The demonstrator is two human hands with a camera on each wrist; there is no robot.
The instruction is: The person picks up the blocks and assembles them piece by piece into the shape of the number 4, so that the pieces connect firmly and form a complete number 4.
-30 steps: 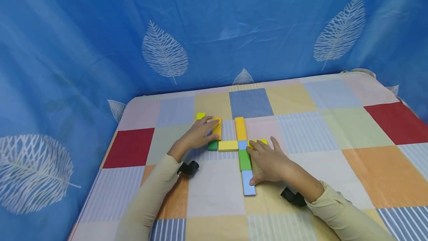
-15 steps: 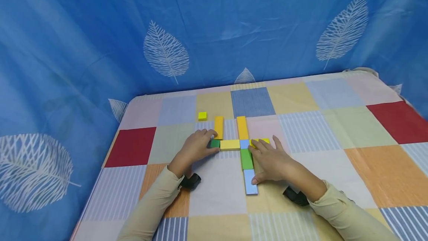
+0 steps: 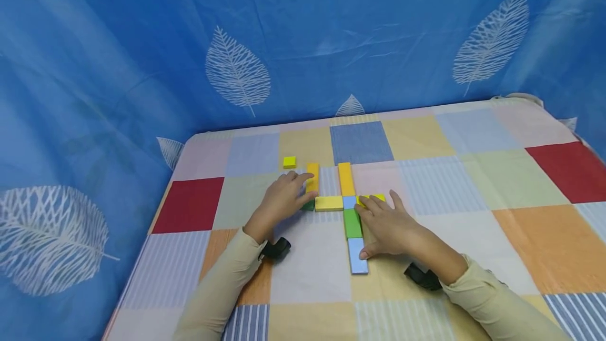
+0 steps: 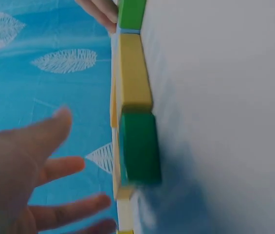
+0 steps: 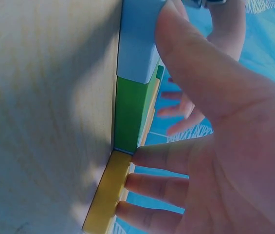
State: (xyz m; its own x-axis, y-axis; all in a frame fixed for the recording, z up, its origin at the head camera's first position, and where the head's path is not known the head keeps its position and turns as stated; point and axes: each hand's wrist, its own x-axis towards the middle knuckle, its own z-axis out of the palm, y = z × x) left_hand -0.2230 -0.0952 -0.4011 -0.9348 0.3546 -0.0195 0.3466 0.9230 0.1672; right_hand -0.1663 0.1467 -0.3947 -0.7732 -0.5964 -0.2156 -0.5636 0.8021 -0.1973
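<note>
Flat rectangular blocks lie joined in a pattern on the table. My left hand (image 3: 280, 199) hovers at the pattern's left end, fingers spread and apart from the dark green block (image 4: 142, 148) in the left wrist view. Just beyond it lies the left orange block (image 3: 312, 177), partly hidden by the fingers. My right hand (image 3: 388, 228) rests on the other side: fingertips touch the bright yellow block (image 5: 105, 195), and the thumb lies on the light blue block (image 3: 357, 259). Between them are a green block (image 3: 352, 223), a small blue block (image 3: 349, 202) and a pale yellow block (image 3: 329, 203).
A second orange block (image 3: 346, 179) points away from the small blue block. A separate small yellow block (image 3: 289, 162) lies farther back on the left. Patchwork cloth (image 3: 307, 272) covers the table, and a blue leaf-print curtain (image 3: 379, 41) hangs behind it.
My left hand came back from the left orange block to the dark green block, then lifted slightly with its fingers spread. My right hand stays on its blocks.
</note>
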